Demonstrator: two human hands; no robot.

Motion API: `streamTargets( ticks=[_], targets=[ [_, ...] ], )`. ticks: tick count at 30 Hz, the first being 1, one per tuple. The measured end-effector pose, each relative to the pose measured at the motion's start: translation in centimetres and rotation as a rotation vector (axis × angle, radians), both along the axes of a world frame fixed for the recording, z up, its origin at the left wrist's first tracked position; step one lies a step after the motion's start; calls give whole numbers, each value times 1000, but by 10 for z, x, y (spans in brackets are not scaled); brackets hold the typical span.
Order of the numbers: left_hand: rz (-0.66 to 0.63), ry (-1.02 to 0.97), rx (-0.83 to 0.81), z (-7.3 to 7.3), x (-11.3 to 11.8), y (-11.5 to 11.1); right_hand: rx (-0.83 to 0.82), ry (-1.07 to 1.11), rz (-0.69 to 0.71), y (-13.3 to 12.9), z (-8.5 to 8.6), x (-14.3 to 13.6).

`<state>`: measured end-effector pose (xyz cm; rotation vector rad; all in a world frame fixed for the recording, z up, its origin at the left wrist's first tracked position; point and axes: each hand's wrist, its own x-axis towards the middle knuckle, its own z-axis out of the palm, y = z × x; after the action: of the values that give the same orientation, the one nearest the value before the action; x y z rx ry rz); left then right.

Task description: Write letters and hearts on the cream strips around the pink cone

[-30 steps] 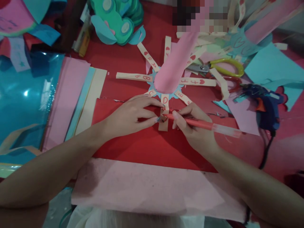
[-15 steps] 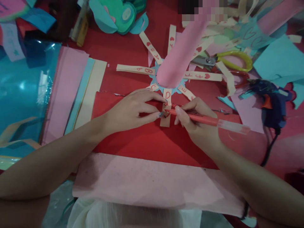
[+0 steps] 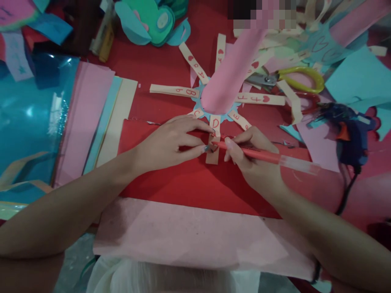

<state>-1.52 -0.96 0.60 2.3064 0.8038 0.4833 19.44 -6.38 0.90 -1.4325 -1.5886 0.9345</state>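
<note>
Right grip point(image 3: 262, 173) aslant around red pen point(image 3: 269, 156)

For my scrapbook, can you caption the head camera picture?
Right hand holds a red pen at the strip marked D, left hand beside it.

The left hand point(image 3: 171, 140) hides the outer end of the strip marked C point(image 3: 197, 113); the right hand point(image 3: 259, 142) covers that of the strip marked E point(image 3: 240, 119). The pink cone's point(image 3: 226, 81) upper end is blurred. The top edge cuts off the green cutouts point(image 3: 152, 24).
</note>
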Motion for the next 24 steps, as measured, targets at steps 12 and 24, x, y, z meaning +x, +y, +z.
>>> streamTargets(
  ticks=[12, 24],
  targets=[
    [9, -15, -44, -1, 0, 2, -34, -6, -28, 0, 0, 0],
    [14, 132, 40, 0, 5, -6, -77, 163, -77, 1, 0, 1]
  ],
)
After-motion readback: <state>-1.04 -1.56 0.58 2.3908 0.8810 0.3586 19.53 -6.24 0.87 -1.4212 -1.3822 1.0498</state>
